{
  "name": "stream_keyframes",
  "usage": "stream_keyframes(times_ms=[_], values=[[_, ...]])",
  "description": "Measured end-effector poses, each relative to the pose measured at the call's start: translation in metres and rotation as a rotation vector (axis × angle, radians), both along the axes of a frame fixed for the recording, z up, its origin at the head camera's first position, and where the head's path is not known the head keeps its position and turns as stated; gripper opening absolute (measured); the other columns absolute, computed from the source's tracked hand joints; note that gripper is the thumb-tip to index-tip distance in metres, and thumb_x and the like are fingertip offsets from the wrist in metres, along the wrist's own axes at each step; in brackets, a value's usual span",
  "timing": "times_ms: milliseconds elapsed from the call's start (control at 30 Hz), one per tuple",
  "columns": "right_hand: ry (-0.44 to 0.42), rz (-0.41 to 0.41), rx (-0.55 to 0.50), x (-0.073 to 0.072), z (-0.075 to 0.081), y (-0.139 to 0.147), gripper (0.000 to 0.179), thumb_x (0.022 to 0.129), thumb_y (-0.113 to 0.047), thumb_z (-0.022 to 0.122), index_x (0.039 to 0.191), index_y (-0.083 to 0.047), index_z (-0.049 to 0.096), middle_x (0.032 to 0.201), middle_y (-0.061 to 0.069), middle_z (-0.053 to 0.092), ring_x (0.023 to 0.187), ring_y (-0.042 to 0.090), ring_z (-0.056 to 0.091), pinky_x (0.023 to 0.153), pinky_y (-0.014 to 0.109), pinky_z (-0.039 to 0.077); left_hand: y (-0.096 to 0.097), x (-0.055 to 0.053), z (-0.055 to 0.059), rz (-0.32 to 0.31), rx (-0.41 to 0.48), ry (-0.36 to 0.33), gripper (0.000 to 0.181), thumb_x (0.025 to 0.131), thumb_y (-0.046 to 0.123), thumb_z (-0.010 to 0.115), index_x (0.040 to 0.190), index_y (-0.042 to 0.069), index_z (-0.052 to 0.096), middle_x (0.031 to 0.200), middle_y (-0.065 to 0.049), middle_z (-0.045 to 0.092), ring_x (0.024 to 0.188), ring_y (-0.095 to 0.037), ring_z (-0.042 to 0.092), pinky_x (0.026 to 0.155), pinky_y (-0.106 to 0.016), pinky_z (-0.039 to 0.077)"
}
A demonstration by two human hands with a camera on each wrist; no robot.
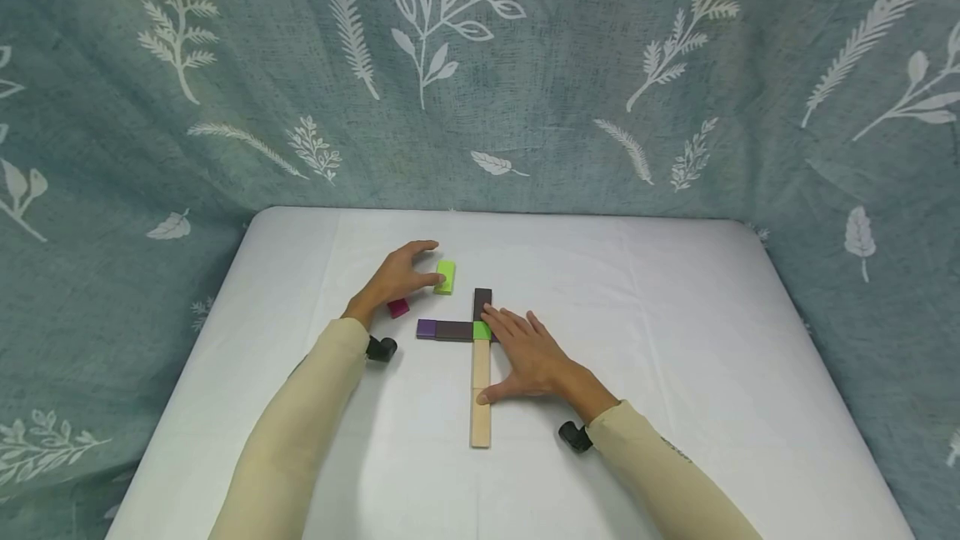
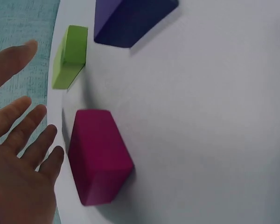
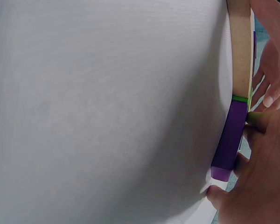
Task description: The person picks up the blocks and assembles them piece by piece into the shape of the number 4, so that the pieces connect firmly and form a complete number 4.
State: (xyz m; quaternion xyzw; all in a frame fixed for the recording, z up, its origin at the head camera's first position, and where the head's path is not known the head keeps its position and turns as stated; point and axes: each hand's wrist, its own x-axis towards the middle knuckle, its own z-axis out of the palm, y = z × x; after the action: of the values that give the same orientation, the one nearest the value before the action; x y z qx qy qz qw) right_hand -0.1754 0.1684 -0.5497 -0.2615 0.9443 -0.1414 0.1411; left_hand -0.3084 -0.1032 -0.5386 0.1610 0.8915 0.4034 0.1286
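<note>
My left hand (image 1: pixel 397 275) is beside a lime green block (image 1: pixel 447 268), thumb and fingers spread. In the head view the thumb overlaps the block's near side; whether it touches is unclear. A magenta block (image 1: pixel 398 307) lies near the left wrist. The right hand (image 1: pixel 531 357) rests with fairly straight fingers on a cross of flat-laid blocks. Its thumb lies on the wooden blocks (image 1: pixel 481 363), its fingertips near the far dark block (image 1: pixel 482 298) and the green centre block (image 1: pixel 481 331). Leftward run another dark block (image 1: pixel 454 331) and a purple end (image 1: pixel 426 329). The hand partly hides a purple block (image 3: pixel 229 135) on the right.
A white-covered table (image 1: pixel 637 290) holds all the blocks. Behind it hangs a teal cloth (image 1: pixel 555 132) with white leaf prints. Small black devices (image 1: pixel 382 348) are worn at both wrists.
</note>
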Motion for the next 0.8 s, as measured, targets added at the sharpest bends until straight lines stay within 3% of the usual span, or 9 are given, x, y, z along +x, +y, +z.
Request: stream_keyframes(times_ms=[533,800], values=[[0.012,-0.003,0.001,0.000,-0.001,0.000,0.135,0.062,-0.090,0.066,0.164,-0.016,0.015,0.170,-0.001,0.011,0.154,0.024,0.015,0.122,0.055,0.007,0.011,-0.004,-0.003,-0.131,-0.171,-0.011,0.091,0.085,0.032,0.084,0.157,0.007,0.035,0.162,-0.014,0.033,0.150,-0.033,0.026,0.122,-0.046,0.020],[0.008,-0.006,-0.006,0.002,-0.001,0.000,0.136,0.062,-0.090,0.067,0.164,-0.017,0.015,0.170,-0.002,0.011,0.154,0.023,0.015,0.122,0.054,0.007,0.014,-0.004,0.003,-0.131,-0.216,-0.021,0.091,0.082,0.027,0.086,0.157,0.008,0.037,0.161,-0.013,0.035,0.150,-0.032,0.026,0.122,-0.044,0.020]])
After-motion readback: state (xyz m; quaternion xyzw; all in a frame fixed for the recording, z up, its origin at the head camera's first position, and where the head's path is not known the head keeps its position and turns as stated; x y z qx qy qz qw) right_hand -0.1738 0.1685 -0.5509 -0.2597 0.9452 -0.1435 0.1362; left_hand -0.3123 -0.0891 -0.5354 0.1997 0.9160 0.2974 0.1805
